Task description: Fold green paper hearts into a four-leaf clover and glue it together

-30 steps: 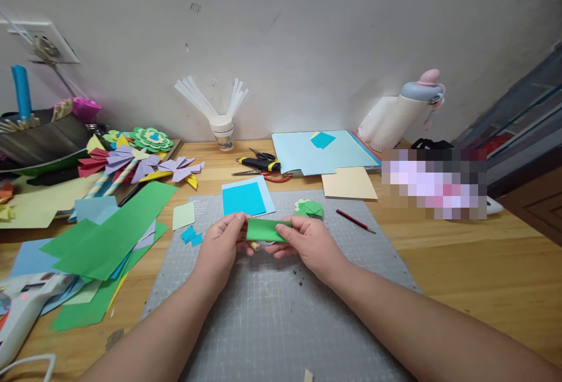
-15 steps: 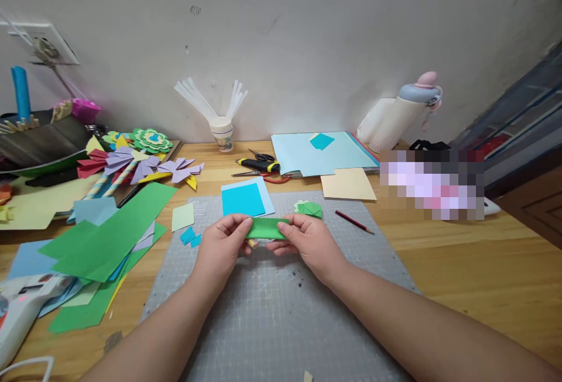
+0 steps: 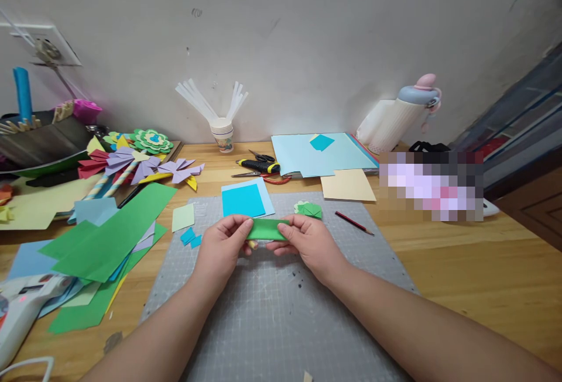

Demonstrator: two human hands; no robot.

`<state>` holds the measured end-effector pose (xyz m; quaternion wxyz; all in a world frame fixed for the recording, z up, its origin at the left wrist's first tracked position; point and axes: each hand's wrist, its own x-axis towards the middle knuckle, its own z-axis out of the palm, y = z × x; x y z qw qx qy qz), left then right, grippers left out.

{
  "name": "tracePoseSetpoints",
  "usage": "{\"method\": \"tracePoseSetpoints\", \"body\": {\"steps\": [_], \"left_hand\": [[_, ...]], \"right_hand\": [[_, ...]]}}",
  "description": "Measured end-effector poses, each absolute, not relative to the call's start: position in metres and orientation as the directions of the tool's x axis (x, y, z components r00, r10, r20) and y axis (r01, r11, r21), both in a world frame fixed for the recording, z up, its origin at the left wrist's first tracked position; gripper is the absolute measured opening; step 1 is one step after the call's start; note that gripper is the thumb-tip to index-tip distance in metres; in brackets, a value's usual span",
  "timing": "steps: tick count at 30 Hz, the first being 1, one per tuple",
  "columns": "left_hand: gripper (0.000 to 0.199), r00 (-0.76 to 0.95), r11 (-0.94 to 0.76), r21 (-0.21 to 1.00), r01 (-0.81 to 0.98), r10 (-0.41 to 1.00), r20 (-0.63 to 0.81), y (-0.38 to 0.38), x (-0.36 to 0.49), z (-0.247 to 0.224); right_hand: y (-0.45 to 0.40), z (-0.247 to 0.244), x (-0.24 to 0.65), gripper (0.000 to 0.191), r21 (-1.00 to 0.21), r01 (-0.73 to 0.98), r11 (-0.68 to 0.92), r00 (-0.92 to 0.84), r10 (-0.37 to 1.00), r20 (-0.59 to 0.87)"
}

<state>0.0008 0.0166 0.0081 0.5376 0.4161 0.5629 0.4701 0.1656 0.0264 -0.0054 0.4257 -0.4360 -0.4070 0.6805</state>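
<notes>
A narrow strip of green paper (image 3: 265,230) is stretched level between my two hands, above the grey cutting mat (image 3: 272,323). My left hand (image 3: 226,244) pinches its left end with the thumb on top. At the other end, my right hand (image 3: 307,241) grips it the same way, fingers curled beneath. Something small and yellowish shows under the left fingertips, too small to name. Just beyond the hands lie blue paper squares (image 3: 243,200) and a folded green paper piece (image 3: 309,210). Small blue paper bits (image 3: 188,236) rest beside my left hand.
A pencil (image 3: 353,223) lies right of the hands. Scissors (image 3: 262,156) and black-yellow pliers (image 3: 258,165) sit behind, near a paper cup (image 3: 223,134) of white strips. Green sheets (image 3: 118,236), paper flowers (image 3: 151,141) and a glue gun (image 3: 26,306) occupy the left; a bottle (image 3: 401,116) leans back right.
</notes>
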Motion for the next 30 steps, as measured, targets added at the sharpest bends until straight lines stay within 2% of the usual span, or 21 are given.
{"method": "tracePoseSetpoints", "body": {"steps": [3, 6, 11, 15, 21, 26, 30], "left_hand": [[0.031, -0.071, 0.191, 0.982, -0.008, 0.979, -0.191, 0.0176, -0.0002, 0.0066], [0.026, -0.047, 0.137, 0.986, 0.096, 0.99, -0.134, 0.0185, -0.0012, 0.007], [0.016, 0.194, 0.051, 0.951, 0.306, 0.974, -0.115, 0.0152, -0.0026, 0.0087], [0.013, 0.344, 0.005, 0.94, 0.343, 0.93, -0.13, 0.0114, -0.0025, 0.0073], [0.017, 0.258, 0.003, 0.97, 0.243, 0.964, -0.068, 0.0126, -0.0026, 0.0087], [0.017, 0.158, 0.051, 0.978, 0.205, 0.984, -0.084, 0.0145, -0.0024, 0.0097], [0.018, 0.143, 0.061, 0.98, 0.19, 0.986, -0.089, 0.0153, -0.0017, 0.0086]], "right_hand": [[0.0256, -0.0051, 0.1658, 0.031, -0.93, -0.206, -0.303, -0.263, 0.933, -0.246], [0.0245, -0.0036, 0.1675, 0.029, -0.942, -0.138, -0.306, -0.321, 0.914, -0.249], [0.0242, 0.0006, 0.1703, 0.016, -0.972, 0.04, -0.23, -0.384, 0.895, -0.227], [0.0232, 0.0014, 0.1706, 0.014, -0.986, 0.055, -0.155, -0.341, 0.925, -0.165], [0.0209, -0.0029, 0.1694, 0.021, -0.986, -0.005, -0.168, -0.434, 0.888, -0.149], [0.0222, -0.0038, 0.17, 0.025, -0.985, -0.067, -0.16, -0.29, 0.948, -0.134], [0.0235, -0.0037, 0.1713, 0.023, -0.987, -0.083, -0.137, -0.278, 0.954, -0.11]]}}
